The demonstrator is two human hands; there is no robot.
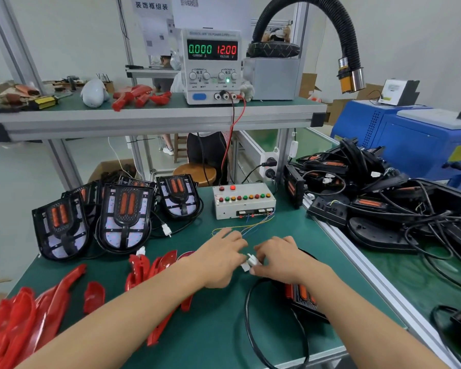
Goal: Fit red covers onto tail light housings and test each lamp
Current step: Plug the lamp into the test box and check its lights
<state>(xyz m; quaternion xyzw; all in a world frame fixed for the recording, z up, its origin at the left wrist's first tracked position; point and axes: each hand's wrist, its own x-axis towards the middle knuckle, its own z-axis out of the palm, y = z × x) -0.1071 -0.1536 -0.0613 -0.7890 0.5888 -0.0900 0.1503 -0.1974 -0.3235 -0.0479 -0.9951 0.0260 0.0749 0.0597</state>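
Bare green desk (202,339) lies open between the two forearms, and a narrower strip runs behind the hands up to the test box (244,201). Thin coloured wires (246,226) cross that strip. Leftward, red covers (24,318) crowd the near corner; upright housings (125,217) wall off the back left. A black cable loop (253,318) curls across the near edge — to the right, an aluminium rail (357,259) and a tangled pile of housings (389,198).

A green-topped bench (218,323) carries a grey test box (244,200) with coloured buttons near its back edge. Left of the box stand black lamp housings (125,217). In front and left of it lie red covers (24,318). Right of the box, a tangled heap of wired housings (378,198).
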